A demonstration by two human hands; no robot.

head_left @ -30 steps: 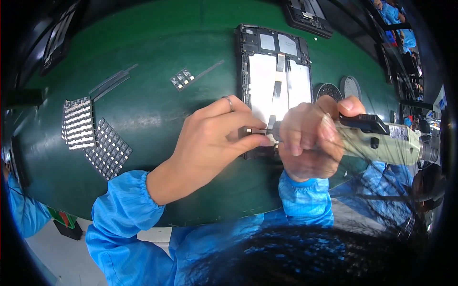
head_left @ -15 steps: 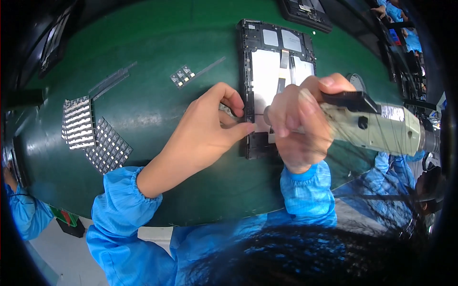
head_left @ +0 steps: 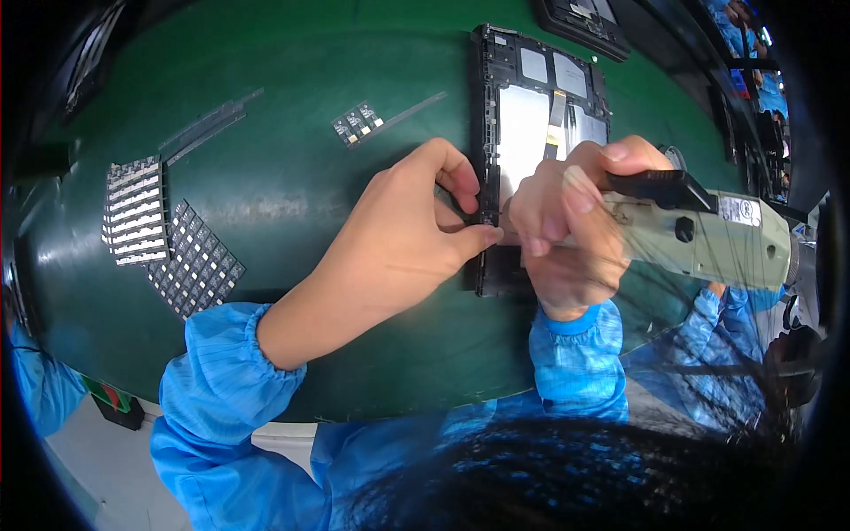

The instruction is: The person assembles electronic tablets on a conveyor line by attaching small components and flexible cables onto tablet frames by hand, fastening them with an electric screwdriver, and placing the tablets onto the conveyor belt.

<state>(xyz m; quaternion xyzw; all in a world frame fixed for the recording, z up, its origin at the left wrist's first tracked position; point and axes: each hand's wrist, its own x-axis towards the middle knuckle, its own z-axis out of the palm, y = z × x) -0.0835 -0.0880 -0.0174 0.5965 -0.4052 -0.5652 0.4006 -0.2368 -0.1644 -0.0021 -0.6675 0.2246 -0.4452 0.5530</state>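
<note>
A dark, opened tablet-like device (head_left: 522, 124), with silver panels and a ribbon cable inside, lies lengthwise on the green table. My left hand (head_left: 398, 208) is closed at its left edge, thumb and curled fingertips touching the frame. Gripped in my right hand (head_left: 580, 226) is a pale green electric screwdriver (head_left: 708, 243) with a black lever, its body pointing off to the right. The tool's tip is hidden behind my fingers, over the lower part of the device.
On the green table (head_left: 292, 177), a sheet of small parts with white strips (head_left: 135, 212) overlaps a dark sheet of small pieces (head_left: 199, 261). A smaller piece (head_left: 359, 124) lies ahead. Another dark device (head_left: 584, 22) stands at the far edge. People in blue sleeves are at both sides.
The view has shifted slightly, so the device and both hands appear farther right. My left hand stays at the device's edge, and my right hand keeps its grip on the screwdriver.
</note>
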